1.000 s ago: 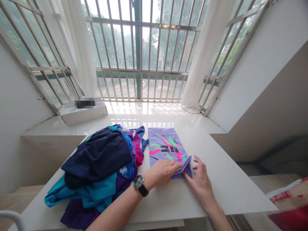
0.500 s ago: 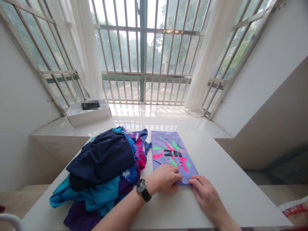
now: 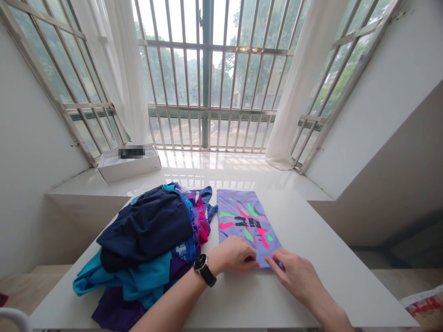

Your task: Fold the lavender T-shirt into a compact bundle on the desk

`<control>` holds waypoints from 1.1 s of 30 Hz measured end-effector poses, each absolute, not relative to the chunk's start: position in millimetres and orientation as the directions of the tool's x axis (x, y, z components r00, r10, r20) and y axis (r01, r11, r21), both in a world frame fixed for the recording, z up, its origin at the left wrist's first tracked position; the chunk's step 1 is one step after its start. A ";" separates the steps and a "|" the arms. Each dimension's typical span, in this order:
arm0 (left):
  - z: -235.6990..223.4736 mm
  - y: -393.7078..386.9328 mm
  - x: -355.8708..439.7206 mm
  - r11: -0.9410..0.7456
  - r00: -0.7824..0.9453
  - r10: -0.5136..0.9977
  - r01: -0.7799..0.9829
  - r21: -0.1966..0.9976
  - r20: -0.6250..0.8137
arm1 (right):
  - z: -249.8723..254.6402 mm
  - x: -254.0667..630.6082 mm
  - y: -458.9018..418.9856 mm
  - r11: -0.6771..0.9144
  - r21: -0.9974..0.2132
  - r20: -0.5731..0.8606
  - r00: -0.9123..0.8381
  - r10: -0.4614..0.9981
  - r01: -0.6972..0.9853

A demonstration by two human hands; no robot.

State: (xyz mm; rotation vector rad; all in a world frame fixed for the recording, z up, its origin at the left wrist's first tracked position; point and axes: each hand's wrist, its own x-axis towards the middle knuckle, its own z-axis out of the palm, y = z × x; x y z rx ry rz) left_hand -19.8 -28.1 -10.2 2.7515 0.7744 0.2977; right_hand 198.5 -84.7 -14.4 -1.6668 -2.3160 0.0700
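Observation:
A lavender shirt with a pink, green and black print lies folded into a flat rectangle on the white table. My left hand, a black-strapped watch on its wrist, has its fingers curled closed at the shirt's near edge. Just to the right, my right hand pinches the near right corner between thumb and fingers. A heap of loose clothes lies left of the shirt, with a dark navy garment on top and a teal one below. The fingertips of my left hand are partly hidden.
On the window ledge behind the table stands an open white box at the left. White curtains hang before the barred window. A curved white bar shows at the lower left, a red-patterned item at the lower right.
My right hand has slid slightly left along the shirt's near edge, its thumb and fingers now in a pinch. My left hand has rolled a little, fingers more curled. The clothes heap is unchanged.

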 end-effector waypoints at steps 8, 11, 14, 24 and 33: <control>-21.2 -20.3 -22.3 -0.818 0.815 0.548 0.476 0.323 0.188 | -37.4 171.1 -26.1 0.494 -0.178 0.362 -0.411 0.837 0.851; -22.6 -19.4 -22.6 -0.817 0.813 0.553 0.487 0.308 0.183 | -66.8 176.0 -23.5 0.473 -0.119 0.285 -0.426 0.858 0.873; -20.3 -20.3 -22.8 -0.823 0.807 0.559 0.514 0.242 0.188 | -84.8 180.8 -26.1 0.426 -0.075 0.284 -0.390 0.876 0.902; -33.1 -27.5 -25.6 -0.747 0.704 0.664 0.618 0.245 0.251 | -96.2 182.9 -20.6 0.394 -0.005 0.315 -0.372 0.873 0.919; -42.0 -24.6 -24.6 -0.754 0.711 0.657 0.619 0.221 0.250 | -97.6 183.4 -20.9 0.385 -0.015 0.328 -0.359 0.874 0.923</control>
